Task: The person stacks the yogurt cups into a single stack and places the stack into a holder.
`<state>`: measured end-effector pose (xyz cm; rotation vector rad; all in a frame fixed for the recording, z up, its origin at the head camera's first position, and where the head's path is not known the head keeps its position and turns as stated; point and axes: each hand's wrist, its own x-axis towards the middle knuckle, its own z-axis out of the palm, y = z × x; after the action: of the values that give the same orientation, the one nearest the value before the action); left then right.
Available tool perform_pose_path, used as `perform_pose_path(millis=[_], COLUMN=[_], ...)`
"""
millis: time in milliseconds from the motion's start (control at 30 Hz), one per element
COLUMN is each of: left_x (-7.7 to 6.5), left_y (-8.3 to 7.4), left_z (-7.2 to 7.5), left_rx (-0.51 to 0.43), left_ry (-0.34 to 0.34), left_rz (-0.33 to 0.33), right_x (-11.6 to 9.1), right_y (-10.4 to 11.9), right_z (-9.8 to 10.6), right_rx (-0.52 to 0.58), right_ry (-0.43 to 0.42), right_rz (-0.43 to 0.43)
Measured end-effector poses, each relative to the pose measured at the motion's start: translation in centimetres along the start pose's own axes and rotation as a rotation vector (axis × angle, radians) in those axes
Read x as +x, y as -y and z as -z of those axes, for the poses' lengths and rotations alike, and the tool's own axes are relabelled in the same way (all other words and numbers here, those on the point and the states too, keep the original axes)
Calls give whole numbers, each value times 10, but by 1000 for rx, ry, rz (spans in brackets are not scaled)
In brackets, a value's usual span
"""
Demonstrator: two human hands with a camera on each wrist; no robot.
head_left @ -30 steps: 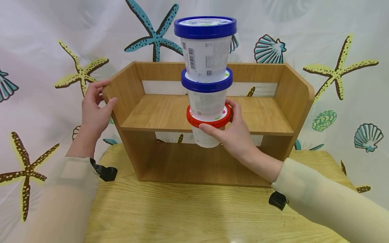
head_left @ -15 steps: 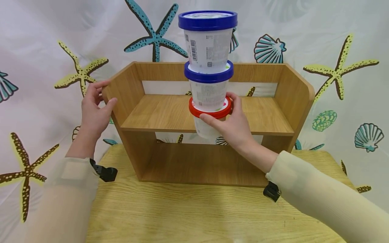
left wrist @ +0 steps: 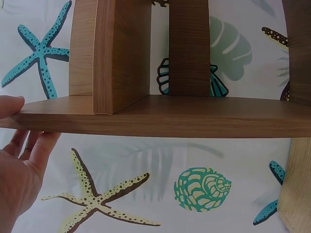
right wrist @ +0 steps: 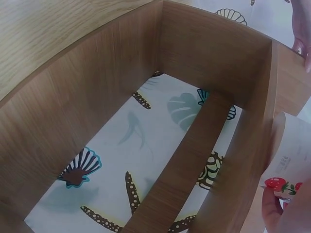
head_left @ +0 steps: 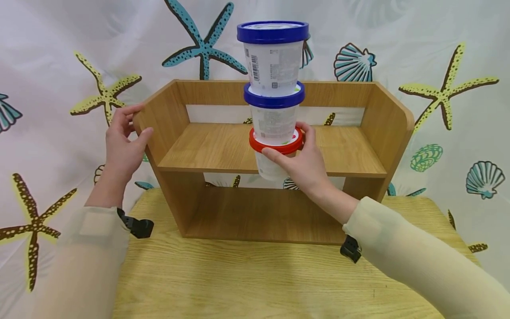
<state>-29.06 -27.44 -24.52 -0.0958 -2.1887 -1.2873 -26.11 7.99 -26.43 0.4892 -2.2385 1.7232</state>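
Observation:
My right hand (head_left: 308, 166) grips the lowest of three stacked paper tubs, thumb in front just under its rim and fingers round the far side. That lowest tub (head_left: 268, 166) has a red lid; strawberries show on its wall (right wrist: 291, 160) in the right wrist view. On it stand a middle tub (head_left: 275, 124) and a top tub (head_left: 272, 66), both white with blue lids. The stack is upright, in front of a two-level wooden shelf (head_left: 215, 148). My left hand (head_left: 124, 144) holds the shelf's left side panel (head_left: 159, 128) between thumb and fingers.
The shelf stands on a light wooden table (head_left: 247, 279). Behind it hangs a white curtain (head_left: 434, 26) printed with starfish and shells. The right side panel (head_left: 384, 128) rises beyond my right hand. A black wrist camera (head_left: 350, 249) sits at my right cuff.
My right hand has carried the stack up and slightly to the right, and away towards the shelf; lately it barely moves. The left hand keeps its place on the side panel.

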Motion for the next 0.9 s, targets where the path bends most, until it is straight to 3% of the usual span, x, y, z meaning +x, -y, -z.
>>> perform_pose_path(millis=[900], left_x=[0], left_y=[1], left_z=[0], left_rx=[-12], left_ry=[3], left_rz=[0], right_x=[28], right_y=[-12], right_z=[-10], right_rx=[-58], right_ry=[-111], right_rz=[-35])
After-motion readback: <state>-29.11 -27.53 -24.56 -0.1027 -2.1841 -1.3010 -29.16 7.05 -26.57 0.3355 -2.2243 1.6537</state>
